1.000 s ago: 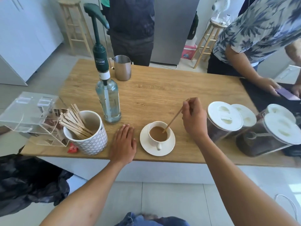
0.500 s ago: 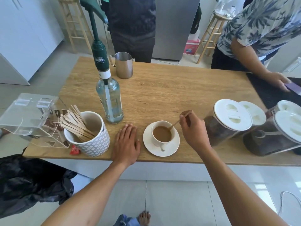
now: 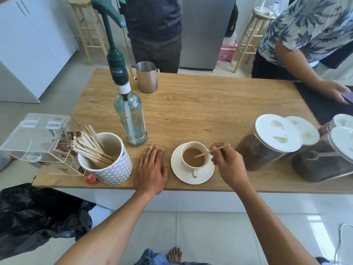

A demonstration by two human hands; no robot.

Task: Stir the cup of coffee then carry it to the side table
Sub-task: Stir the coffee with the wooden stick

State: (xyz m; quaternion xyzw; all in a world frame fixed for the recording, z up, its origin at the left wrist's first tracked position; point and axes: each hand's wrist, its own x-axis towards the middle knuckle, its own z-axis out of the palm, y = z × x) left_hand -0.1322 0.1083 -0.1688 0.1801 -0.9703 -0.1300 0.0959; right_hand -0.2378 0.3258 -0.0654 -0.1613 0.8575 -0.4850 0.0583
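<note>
One cup of coffee (image 3: 193, 157) stands on one saucer (image 3: 207, 175) near the table's (image 3: 200, 108) front edge. Left hand (image 3: 151, 169) lies flat beside it, fingers spread, gripping nothing. Right hand (image 3: 228, 163) pinches one wooden stirrer (image 3: 202, 154), tip dipped in coffee. Beyond: one syrup bottle (image 3: 130, 119), one steel pitcher (image 3: 146, 77).

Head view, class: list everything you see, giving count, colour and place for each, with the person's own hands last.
Table: one, wooden, centre.
Cup of coffee: one, white, on saucer.
Saucer: one, white, near edge.
Stirrer: one, wooden, tip in coffee.
Patterned mug: one, white, holds spare sticks.
Pump bottle: one, clear with green pump, behind mug.
Steel jug: one, far edge.
Lidded jars: four, white lids, right.
Left hand: flat on table.
Right hand: holds stirrer.
</note>
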